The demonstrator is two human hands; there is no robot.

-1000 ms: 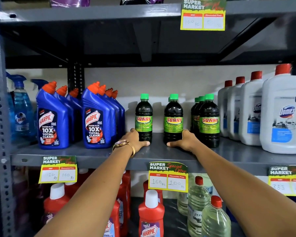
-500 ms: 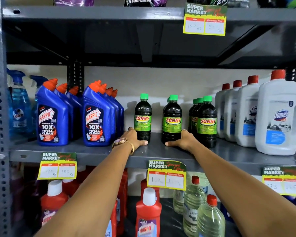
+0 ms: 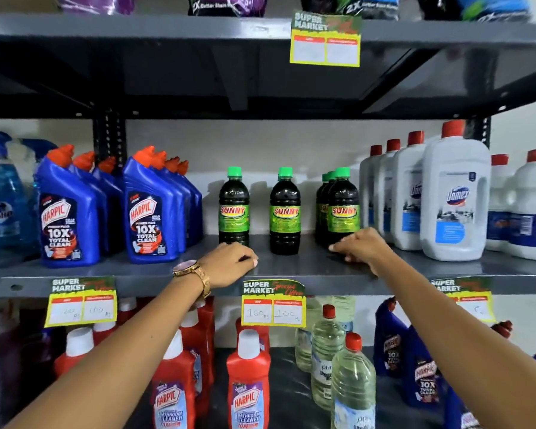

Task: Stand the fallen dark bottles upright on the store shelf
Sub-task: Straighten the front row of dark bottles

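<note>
- Left hand low on the grey shelf, fingers curled down, gripping nothing, just in front of the leftmost dark bottle.
- Right hand loosely curled and empty, fingertips at the base of the front right dark bottle; contact hard to tell.
- Gold watch on the left wrist.
- Dark bottles all upright, green caps, "SUNNY" labels, filled with near-black liquid: middle bottle alone between the hands, more lined up behind the right one.
- Blue Harpic bottles to the left, white Domex jugs to the right.
- Below: red Harpic bottles and clear bottles of pale liquid.
</note>
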